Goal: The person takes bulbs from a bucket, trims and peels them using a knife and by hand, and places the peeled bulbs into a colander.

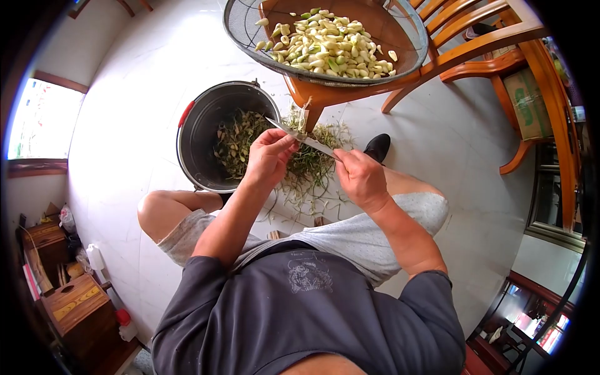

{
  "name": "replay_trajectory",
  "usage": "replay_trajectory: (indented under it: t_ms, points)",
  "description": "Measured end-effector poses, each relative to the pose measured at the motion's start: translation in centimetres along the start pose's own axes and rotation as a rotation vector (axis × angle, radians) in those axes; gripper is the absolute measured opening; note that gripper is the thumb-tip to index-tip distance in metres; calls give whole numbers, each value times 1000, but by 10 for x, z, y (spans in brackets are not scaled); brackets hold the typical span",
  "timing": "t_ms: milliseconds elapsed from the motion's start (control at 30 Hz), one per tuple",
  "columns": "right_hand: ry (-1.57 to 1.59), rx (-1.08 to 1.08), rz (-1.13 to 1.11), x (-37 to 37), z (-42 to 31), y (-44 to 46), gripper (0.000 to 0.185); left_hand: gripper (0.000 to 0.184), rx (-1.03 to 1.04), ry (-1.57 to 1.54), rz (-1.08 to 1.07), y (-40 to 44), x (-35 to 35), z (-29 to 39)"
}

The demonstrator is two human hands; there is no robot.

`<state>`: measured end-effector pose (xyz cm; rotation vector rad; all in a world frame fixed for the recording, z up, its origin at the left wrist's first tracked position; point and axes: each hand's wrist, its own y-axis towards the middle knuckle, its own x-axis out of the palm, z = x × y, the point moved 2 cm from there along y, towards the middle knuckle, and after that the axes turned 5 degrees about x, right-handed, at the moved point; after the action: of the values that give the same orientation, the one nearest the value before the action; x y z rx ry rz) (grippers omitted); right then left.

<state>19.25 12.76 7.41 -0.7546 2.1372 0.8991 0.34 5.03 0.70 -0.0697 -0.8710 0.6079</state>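
My right hand [362, 180] is closed round the handle of a knife [322, 148], its blade pointing up and to the left. My left hand [272, 154] pinches a small scallion-like bulb [300, 130] with pale stringy roots, and the blade lies against it at my fingertips. Just beyond and below both hands is a heap of green and pale trimmings [310, 169] on the floor. To the left stands a dark bucket [187, 147] with a red grip, partly filled with unpeeled or discarded brownish-green plant bits [240, 140]; I cannot tell which.
A wide mesh sieve [242, 37] holding many trimmed whitish bulbs [328, 47] rests on a wooden chair [325, 95] ahead. Another wooden chair [494, 69] and a cardboard box [528, 103] are at the right. My legs flank the trimmings. A wooden cabinet [78, 303] stands at the lower left.
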Motion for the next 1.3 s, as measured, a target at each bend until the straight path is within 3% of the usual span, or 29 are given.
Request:
replay_trajectory:
  t_ms: [133, 200, 300, 400, 467, 600, 667, 700, 733, 767, 833, 933, 1000, 1067, 1300]
  points:
    - [-135, 482, -318, 20, 48, -18, 17, 9, 77, -22, -59, -4, 2, 4]
    - [-125, 568, -341, 9, 52, -17, 19, 10, 89, -71, -91, -7, 6, 11]
    - [-65, 606, -342, 1, 49, -12, 21, 8, 51, -128, -188, -7, 8, 26]
    - [-31, 397, -357, -4, 44, -6, 22, 12, 129, 14, -290, 2, 38, 57]
    - [-41, 392, -392, -5, 41, -1, 22, 19, 178, 235, -271, 16, 67, 82]
    - [14, 319, -360, 0, 44, -5, 23, 40, 285, 431, -457, 64, 118, 115]
    - [-73, 379, -427, 0, 47, -4, 20, 42, 546, 822, -515, 93, 114, 132]
    - [-94, 366, -419, 2, 56, -10, 19, 35, 531, 921, -398, 95, 108, 142]
    - [-112, 353, -409, 3, 56, -9, 19, 27, 472, 949, -308, 88, 97, 150]
    - [-73, 499, -440, 2, 56, -8, 19, 26, 335, 983, -228, 91, 74, 155]
    - [34, 568, -422, -2, 51, -4, 18, 21, 105, 1079, -76, 106, -2, 144]
    - [118, 567, -433, 0, 47, 0, 17, 22, -255, 994, 92, 112, -131, 97]
    - [81, 549, -485, 6, 47, 2, 16, 21, -481, 1232, 248, 104, -192, 62]
    - [89, 583, -524, 9, 40, 7, 16, 22, -706, 1217, 432, 105, -256, 18]
    - [64, 601, -575, 12, 29, 20, 18, 25, -635, 1330, 465, 97, -257, -12]
